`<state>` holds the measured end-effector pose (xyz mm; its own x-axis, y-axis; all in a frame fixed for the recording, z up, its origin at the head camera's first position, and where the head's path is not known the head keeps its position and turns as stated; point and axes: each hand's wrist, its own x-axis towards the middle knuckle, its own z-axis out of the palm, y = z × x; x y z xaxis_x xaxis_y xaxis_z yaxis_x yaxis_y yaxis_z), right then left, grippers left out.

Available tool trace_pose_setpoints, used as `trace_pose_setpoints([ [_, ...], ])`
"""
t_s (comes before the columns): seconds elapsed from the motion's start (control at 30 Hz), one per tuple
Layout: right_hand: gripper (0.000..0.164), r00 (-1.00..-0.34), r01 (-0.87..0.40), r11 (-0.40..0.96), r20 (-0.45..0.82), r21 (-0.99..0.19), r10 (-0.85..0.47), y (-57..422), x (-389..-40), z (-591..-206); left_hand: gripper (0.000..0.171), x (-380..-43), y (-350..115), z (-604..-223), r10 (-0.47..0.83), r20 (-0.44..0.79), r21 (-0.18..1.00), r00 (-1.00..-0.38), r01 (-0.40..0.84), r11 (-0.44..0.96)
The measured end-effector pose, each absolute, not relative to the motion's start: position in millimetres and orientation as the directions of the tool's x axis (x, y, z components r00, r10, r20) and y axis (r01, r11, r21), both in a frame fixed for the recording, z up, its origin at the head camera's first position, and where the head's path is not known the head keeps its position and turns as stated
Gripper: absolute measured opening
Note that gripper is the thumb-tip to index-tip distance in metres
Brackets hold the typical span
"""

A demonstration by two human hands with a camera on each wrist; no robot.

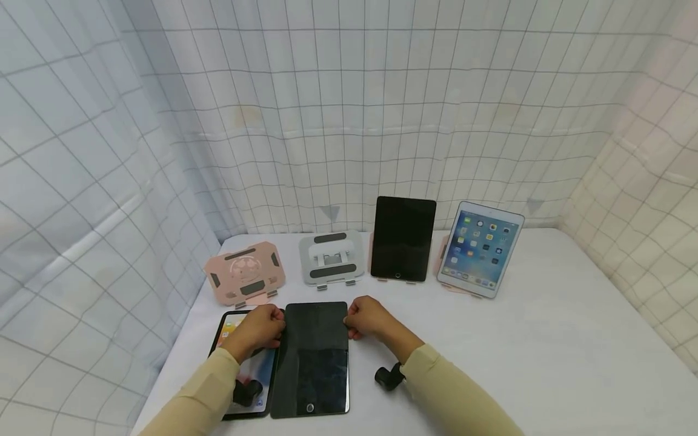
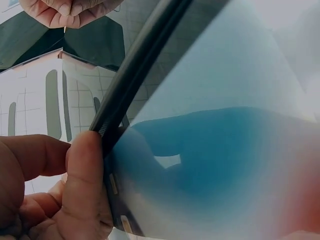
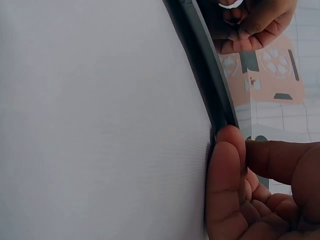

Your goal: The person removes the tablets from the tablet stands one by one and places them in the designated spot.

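A black tablet (image 1: 317, 336) with a dark screen lies upright in front of me, its round button at the near end. At its upper left edge my left hand (image 1: 260, 327) pinches the side between thumb and curled fingers. My right hand (image 1: 369, 316) pinches the opposite edge at about the same height. The right wrist view shows fingertips (image 3: 225, 165) close against the tablet's dark side (image 3: 210, 70). Under my left wrist lies a second tablet (image 1: 256, 369) with a lit screen, partly covered by the hand and forearm.
Behind stand a pink folding stand (image 1: 248, 269) and a grey stand (image 1: 331, 255), both without a tablet. Right of them, a black tablet (image 1: 403, 239) and a white lit tablet (image 1: 481, 248) lean on stands. White gridded cloth (image 1: 382, 91) hangs around the white table (image 1: 572, 339).
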<state>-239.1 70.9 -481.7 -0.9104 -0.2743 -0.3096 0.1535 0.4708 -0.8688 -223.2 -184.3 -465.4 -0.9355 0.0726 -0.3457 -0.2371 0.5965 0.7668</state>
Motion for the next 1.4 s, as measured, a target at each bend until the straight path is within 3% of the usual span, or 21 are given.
trace_pose_setpoints([
  [1.4, 0.016, -0.925, 0.147, 0.51, -0.3, -0.848, -0.232, 69.6, -238.5, -480.5, 0.004, -221.1, -180.6, -460.1, 0.067, -0.307, 0.708, -0.949, -0.181, 0.683],
])
